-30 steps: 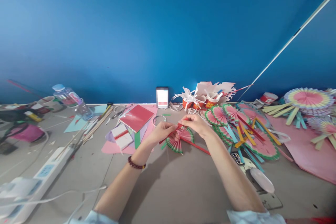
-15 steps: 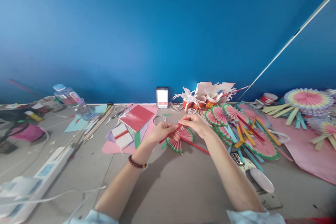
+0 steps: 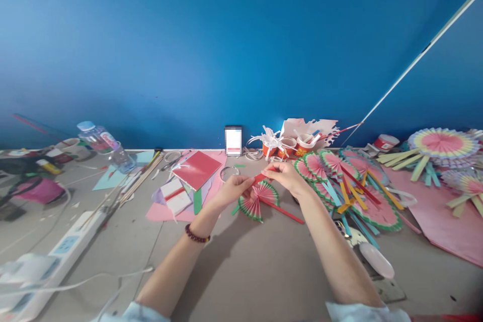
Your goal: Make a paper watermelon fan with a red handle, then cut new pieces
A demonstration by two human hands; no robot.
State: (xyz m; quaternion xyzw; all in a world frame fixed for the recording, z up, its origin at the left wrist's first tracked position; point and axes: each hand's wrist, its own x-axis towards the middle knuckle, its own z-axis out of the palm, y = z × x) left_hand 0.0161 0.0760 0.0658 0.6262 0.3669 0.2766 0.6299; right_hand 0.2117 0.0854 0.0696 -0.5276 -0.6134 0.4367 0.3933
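Observation:
Above the grey table my left hand (image 3: 237, 192) and my right hand (image 3: 286, 177) pinch a short red paper strip (image 3: 260, 178) between them, one hand at either end. Right beneath it lies a pleated paper fan (image 3: 260, 201), pink with a green edge. A second red strip (image 3: 285, 213) slants away from the fan to the lower right. My left fingers hang over the fan's upper left part and hide some of it.
Finished pleated fans (image 3: 372, 206) with coloured strips lie to the right. Red paper (image 3: 197, 170) and a small white packet (image 3: 176, 196) rest at left centre. Farther left are a water bottle (image 3: 109, 145) and a power strip (image 3: 64, 251). Paper cups (image 3: 302, 145) stand by the blue wall.
My hands have moved slightly apart, and more of the red strip shows between them. The fan and the strip beside it lie much as before.

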